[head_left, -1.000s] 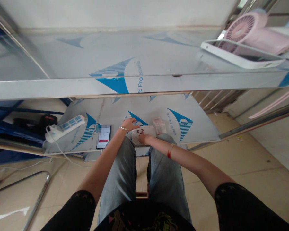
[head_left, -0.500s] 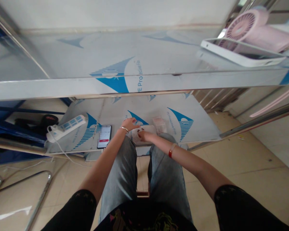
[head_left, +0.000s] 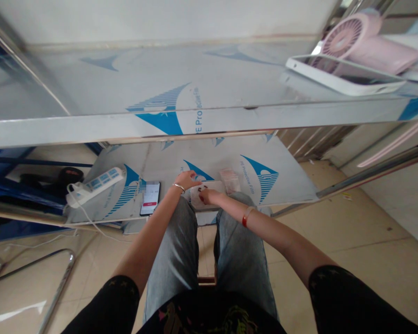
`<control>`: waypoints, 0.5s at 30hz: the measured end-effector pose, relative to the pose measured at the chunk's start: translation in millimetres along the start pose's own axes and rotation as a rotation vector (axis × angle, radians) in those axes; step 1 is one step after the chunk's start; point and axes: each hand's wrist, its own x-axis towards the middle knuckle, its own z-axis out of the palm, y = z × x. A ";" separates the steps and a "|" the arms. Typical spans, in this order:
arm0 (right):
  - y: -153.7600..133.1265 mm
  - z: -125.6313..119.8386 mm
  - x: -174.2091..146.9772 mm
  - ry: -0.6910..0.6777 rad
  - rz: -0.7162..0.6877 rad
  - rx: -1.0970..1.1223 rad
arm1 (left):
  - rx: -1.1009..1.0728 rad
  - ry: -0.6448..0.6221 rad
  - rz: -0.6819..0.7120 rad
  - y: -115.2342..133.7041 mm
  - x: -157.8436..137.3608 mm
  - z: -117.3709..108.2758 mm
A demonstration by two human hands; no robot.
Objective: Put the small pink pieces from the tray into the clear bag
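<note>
My left hand (head_left: 186, 178) is at the upper left corner of a white, flat, box-like thing (head_left: 216, 186) by my knees. Its fingers are bent, with a gap showing between thumb and fingertips and nothing visible in it. Over the front of the white thing, my right hand (head_left: 210, 197) points down with its fingers drawn together; whatever they pinch is too small or hidden. Several tiny dark pieces (head_left: 202, 188) lie on the white surface just above the right fingertips. Right of it sits a clear packet with pinkish stripes (head_left: 230, 179).
Left on the film-covered lower shelf (head_left: 285, 171) lie a phone (head_left: 150, 197) and a white power strip (head_left: 97, 185) with a trailing cable. The upper shelf edge (head_left: 264, 118) crosses in front, bearing a pink fan (head_left: 365, 44) and a white-framed tablet (head_left: 344, 76). A metal-tube frame (head_left: 69, 264) stands lower left.
My right fingers have shifted slightly on the white thing, and the dark pieces show a little more clearly. The left hand stays in place. The whole view has drifted slightly.
</note>
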 end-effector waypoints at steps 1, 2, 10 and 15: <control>0.0 0.5 -0.1 -0.011 -0.004 -0.011 | 0.000 -0.001 -0.003 0.7 -0.6 -0.8; -0.6 0.4 -0.7 -0.029 -0.006 -0.027 | 0.000 -0.001 -0.004 1.5 -1.3 -1.8; -14.6 -12.6 -17.1 -0.087 0.017 -0.053 | 0.015 0.002 -0.003 4.0 -3.2 -4.3; -16.5 -12.9 -18.9 -0.054 0.052 -0.029 | 0.015 0.005 0.012 1.8 -1.5 -2.6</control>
